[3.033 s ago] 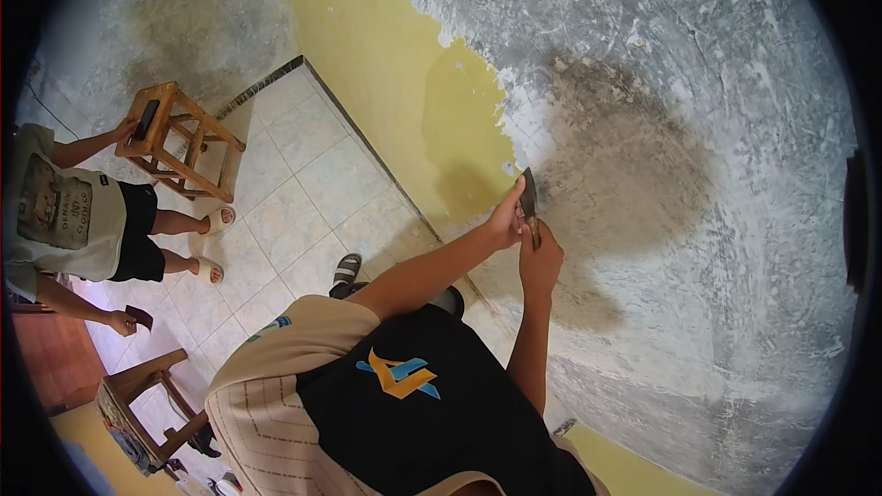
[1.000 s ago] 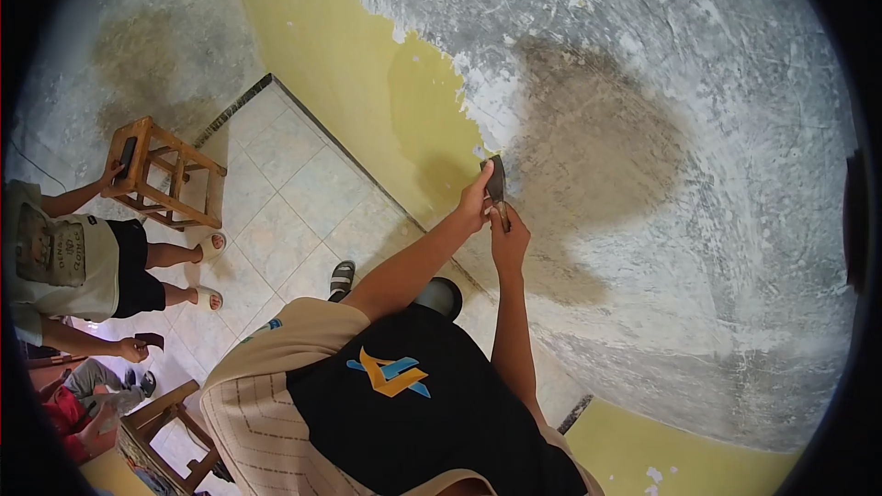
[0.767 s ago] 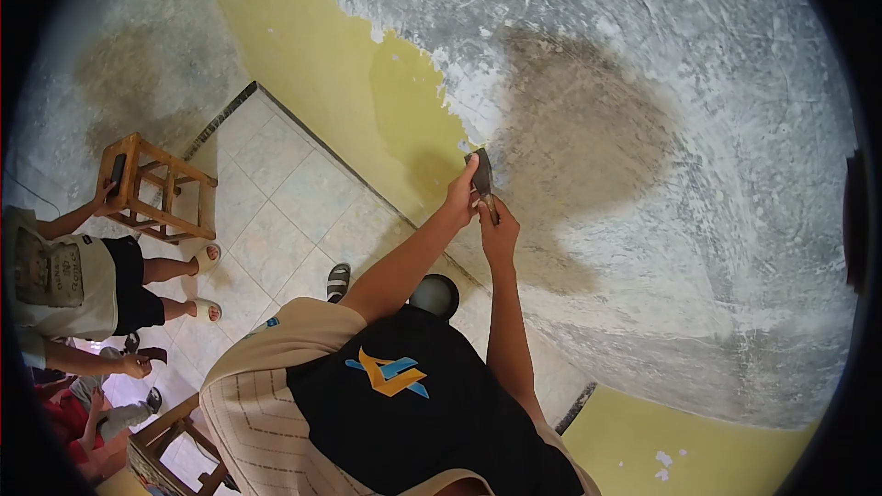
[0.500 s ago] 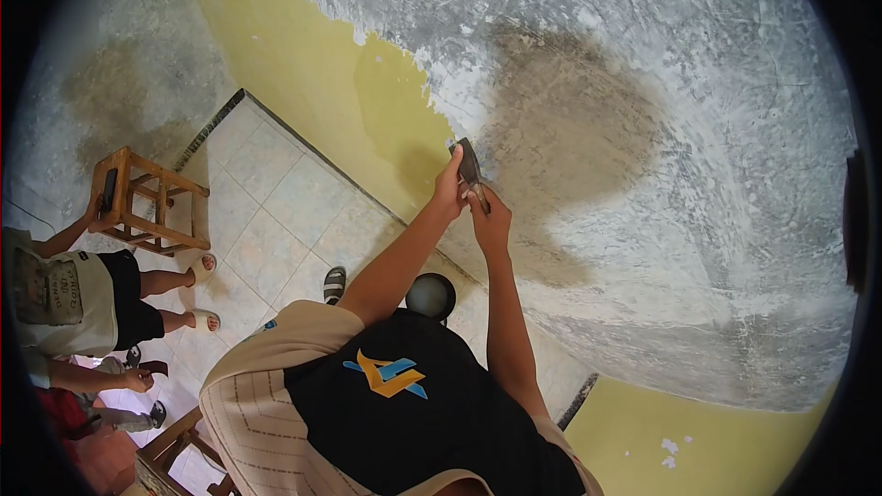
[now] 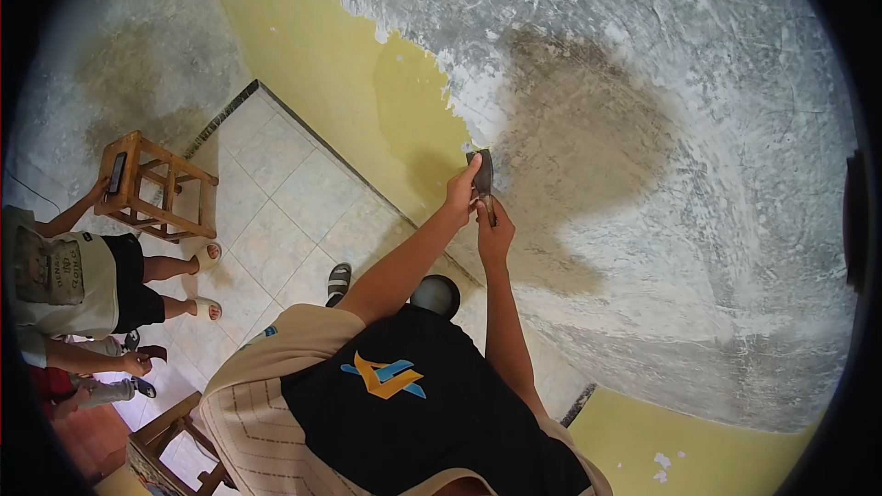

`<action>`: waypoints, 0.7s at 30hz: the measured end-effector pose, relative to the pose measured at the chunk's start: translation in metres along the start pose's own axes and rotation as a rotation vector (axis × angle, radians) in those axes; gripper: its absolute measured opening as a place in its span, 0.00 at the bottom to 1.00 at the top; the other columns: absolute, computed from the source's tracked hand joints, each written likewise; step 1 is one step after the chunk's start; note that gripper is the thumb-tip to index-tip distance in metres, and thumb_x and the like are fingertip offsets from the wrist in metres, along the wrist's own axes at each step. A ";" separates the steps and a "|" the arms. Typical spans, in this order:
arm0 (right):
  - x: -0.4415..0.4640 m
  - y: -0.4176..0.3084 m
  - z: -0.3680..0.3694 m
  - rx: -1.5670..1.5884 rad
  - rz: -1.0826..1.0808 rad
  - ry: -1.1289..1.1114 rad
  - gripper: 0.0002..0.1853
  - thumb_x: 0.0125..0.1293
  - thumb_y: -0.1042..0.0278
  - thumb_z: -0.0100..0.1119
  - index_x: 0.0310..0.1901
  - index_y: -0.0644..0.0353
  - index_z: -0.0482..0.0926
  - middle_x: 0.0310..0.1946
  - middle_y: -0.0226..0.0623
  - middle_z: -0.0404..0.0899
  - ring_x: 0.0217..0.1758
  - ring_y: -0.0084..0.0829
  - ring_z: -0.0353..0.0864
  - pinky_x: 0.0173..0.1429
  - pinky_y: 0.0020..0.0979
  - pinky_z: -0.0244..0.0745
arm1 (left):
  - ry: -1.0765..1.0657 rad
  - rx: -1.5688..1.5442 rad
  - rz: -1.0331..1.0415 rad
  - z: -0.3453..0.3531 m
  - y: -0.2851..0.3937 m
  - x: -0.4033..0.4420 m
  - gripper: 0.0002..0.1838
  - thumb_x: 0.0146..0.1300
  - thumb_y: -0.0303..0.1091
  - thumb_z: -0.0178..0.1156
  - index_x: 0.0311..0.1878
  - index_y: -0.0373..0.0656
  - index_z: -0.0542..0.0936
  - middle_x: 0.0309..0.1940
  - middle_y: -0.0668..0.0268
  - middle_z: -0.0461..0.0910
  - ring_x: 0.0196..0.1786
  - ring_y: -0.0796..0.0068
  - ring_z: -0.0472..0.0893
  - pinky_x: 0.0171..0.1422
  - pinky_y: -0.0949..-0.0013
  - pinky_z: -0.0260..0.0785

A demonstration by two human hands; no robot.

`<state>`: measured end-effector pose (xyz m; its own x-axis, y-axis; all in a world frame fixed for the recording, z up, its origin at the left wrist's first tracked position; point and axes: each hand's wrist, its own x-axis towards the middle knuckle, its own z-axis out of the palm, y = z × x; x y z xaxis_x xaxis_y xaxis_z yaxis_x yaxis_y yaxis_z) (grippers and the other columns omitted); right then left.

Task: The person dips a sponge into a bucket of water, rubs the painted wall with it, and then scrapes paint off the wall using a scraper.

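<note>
A scraper with a dark flat blade [image 5: 483,168] is held between both of my hands against the wall, at the ragged edge where yellow paint [image 5: 413,96] meets the scraped grey-white surface [image 5: 588,0]. My right hand [image 5: 496,237] grips its handle from below. Closed around the blade side, my left hand [image 5: 462,191] has its thumb lying along the blade. The blade's upper end is beside the paint edge; whether it touches the wall I cannot tell. Shadow from my body falls across the grey surface.
At the left another person [image 5: 64,280] stands with one hand at a wooden stool [image 5: 138,207]. Below, a further hand [image 5: 136,363] holds a dark flat piece. Wooden furniture [image 5: 165,432] stands at lower left. A round grey object [image 5: 435,296] is near my body on the tiled floor [image 5: 276,220].
The view has shifted slightly, so the wall and stool appear further right. My hands keep the same grip on the scraper and sit slightly lower against the paint edge.
</note>
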<state>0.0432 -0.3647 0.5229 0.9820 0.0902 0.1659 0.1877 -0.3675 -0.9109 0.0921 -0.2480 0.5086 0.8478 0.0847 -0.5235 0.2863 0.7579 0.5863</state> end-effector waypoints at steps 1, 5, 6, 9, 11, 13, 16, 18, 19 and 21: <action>-0.001 0.000 0.000 0.009 -0.027 0.031 0.15 0.74 0.67 0.66 0.58 0.63 0.84 0.31 0.28 0.81 0.32 0.17 0.72 0.39 0.24 0.71 | -0.001 0.001 0.000 0.002 0.000 -0.001 0.25 0.64 0.68 0.66 0.42 0.55 0.83 0.34 0.76 0.80 0.36 0.81 0.77 0.38 0.72 0.67; 0.001 0.007 0.004 0.063 -0.055 0.048 0.14 0.74 0.67 0.66 0.56 0.63 0.85 0.31 0.30 0.81 0.32 0.17 0.71 0.38 0.24 0.70 | 0.009 -0.002 0.030 0.004 0.003 -0.008 0.25 0.66 0.66 0.66 0.42 0.52 0.83 0.32 0.76 0.79 0.33 0.83 0.77 0.32 0.75 0.67; 0.003 0.006 0.004 0.068 -0.061 0.032 0.14 0.74 0.67 0.66 0.56 0.63 0.85 0.31 0.30 0.81 0.32 0.17 0.71 0.38 0.24 0.70 | -0.014 -0.012 0.062 0.004 0.006 -0.010 0.25 0.66 0.65 0.66 0.42 0.51 0.83 0.31 0.76 0.79 0.33 0.83 0.77 0.31 0.75 0.67; 0.017 -0.005 0.006 -0.028 -0.133 0.035 0.15 0.76 0.62 0.65 0.57 0.62 0.85 0.28 0.25 0.79 0.29 0.16 0.73 0.35 0.24 0.70 | -0.116 -0.099 0.157 0.009 0.023 -0.010 0.24 0.67 0.64 0.66 0.37 0.51 0.80 0.23 0.76 0.74 0.19 0.86 0.69 0.21 0.77 0.59; 0.018 -0.003 0.010 -0.015 -0.169 0.009 0.15 0.76 0.62 0.64 0.56 0.62 0.85 0.27 0.24 0.78 0.28 0.16 0.72 0.34 0.23 0.69 | -0.129 -0.043 0.185 0.001 0.023 0.001 0.25 0.67 0.65 0.66 0.31 0.54 0.76 0.18 0.79 0.69 0.17 0.87 0.66 0.18 0.76 0.52; 0.013 0.018 0.013 0.024 -0.144 0.020 0.14 0.77 0.61 0.62 0.54 0.62 0.85 0.26 0.23 0.77 0.27 0.13 0.69 0.31 0.22 0.66 | -0.086 0.019 0.166 -0.008 0.009 0.007 0.24 0.66 0.64 0.68 0.32 0.52 0.80 0.21 0.77 0.74 0.19 0.86 0.68 0.22 0.76 0.54; -0.003 0.026 0.019 0.147 -0.015 0.005 0.13 0.79 0.61 0.60 0.55 0.61 0.84 0.26 0.22 0.75 0.24 0.11 0.66 0.28 0.21 0.61 | 0.006 0.041 0.173 -0.013 -0.007 0.011 0.24 0.65 0.64 0.69 0.32 0.51 0.82 0.22 0.76 0.78 0.20 0.86 0.69 0.23 0.75 0.55; 0.001 0.022 0.020 0.159 -0.015 -0.028 0.13 0.79 0.61 0.59 0.55 0.61 0.84 0.26 0.23 0.75 0.23 0.11 0.65 0.26 0.21 0.60 | 0.009 0.056 0.190 -0.010 0.000 0.004 0.24 0.64 0.63 0.69 0.32 0.50 0.83 0.23 0.75 0.79 0.20 0.85 0.69 0.24 0.75 0.56; 0.002 0.019 0.020 0.172 -0.010 -0.056 0.13 0.80 0.62 0.59 0.55 0.60 0.83 0.26 0.23 0.74 0.22 0.10 0.63 0.25 0.20 0.58 | 0.008 0.040 0.226 -0.006 0.007 -0.005 0.24 0.64 0.63 0.70 0.31 0.50 0.83 0.23 0.76 0.79 0.21 0.85 0.69 0.24 0.75 0.56; 0.003 0.024 0.026 0.186 -0.005 -0.052 0.13 0.80 0.62 0.58 0.55 0.61 0.83 0.26 0.23 0.74 0.21 0.11 0.63 0.24 0.20 0.58 | 0.014 0.029 0.268 -0.007 0.017 -0.009 0.25 0.64 0.63 0.70 0.29 0.50 0.82 0.23 0.76 0.78 0.21 0.86 0.69 0.25 0.75 0.56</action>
<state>0.0500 -0.3494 0.4918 0.9778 0.1408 0.1549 0.1803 -0.1899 -0.9651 0.0864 -0.2319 0.5187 0.8890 0.2891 -0.3551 0.0646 0.6885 0.7223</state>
